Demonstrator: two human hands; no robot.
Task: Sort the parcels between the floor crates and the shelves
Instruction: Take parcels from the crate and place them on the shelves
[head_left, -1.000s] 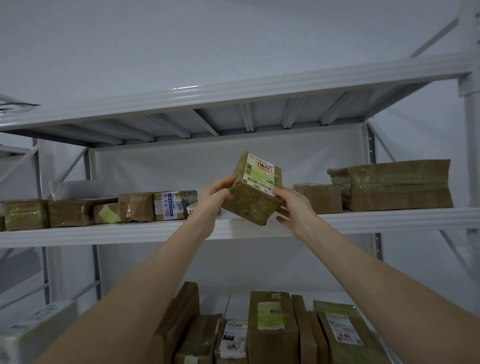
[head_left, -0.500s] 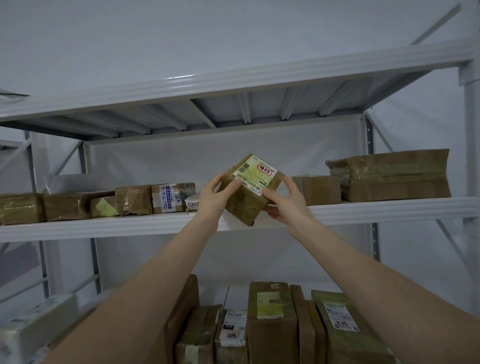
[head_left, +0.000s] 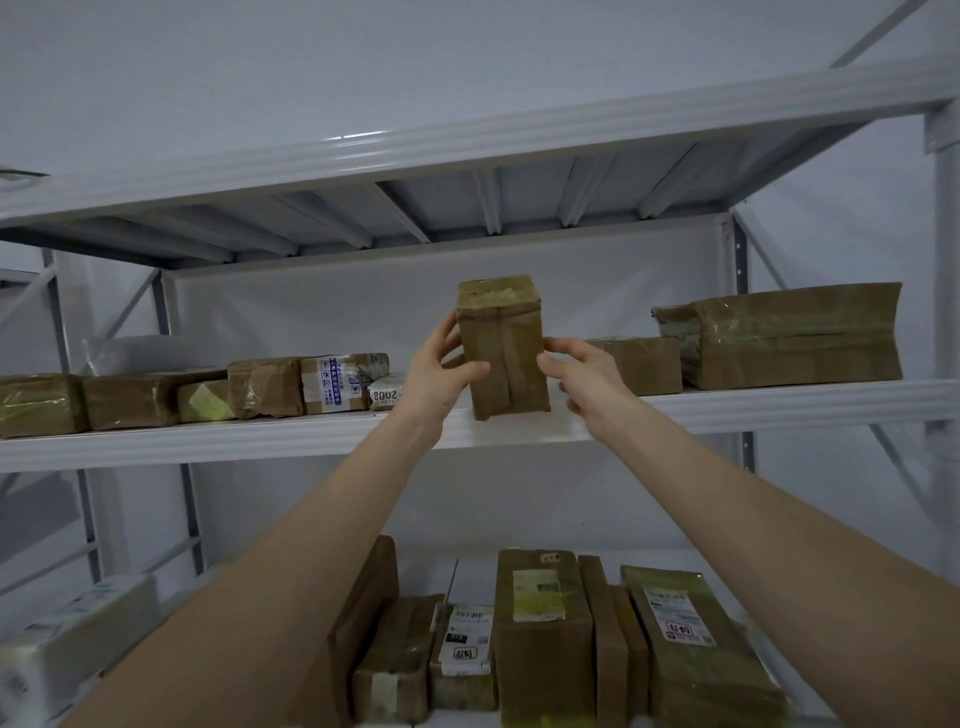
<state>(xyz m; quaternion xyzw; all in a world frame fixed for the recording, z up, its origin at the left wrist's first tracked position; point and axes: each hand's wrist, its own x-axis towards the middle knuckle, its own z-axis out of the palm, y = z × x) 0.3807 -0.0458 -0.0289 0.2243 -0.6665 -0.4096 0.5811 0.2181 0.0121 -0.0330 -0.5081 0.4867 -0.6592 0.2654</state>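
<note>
At the shelf (head_left: 208, 441) edge, left hand (head_left: 434, 374) and right hand (head_left: 587, 379) grip the upright parcel (head_left: 506, 358).

A parcel storeroom: white metal shelving (head_left: 519, 434) stacked with taped, labelled cardboard parcels (head_left: 545, 634).

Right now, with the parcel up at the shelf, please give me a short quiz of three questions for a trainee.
1. True or false: only the left hand touches the held parcel.
2. The held parcel is: A) upright, B) lying flat, C) tilted on one corner.
3. Fill in: the largest parcel on the middle shelf lies to its ___.
Key: 1 false, the right hand grips it too; 2 A; 3 right.
</note>
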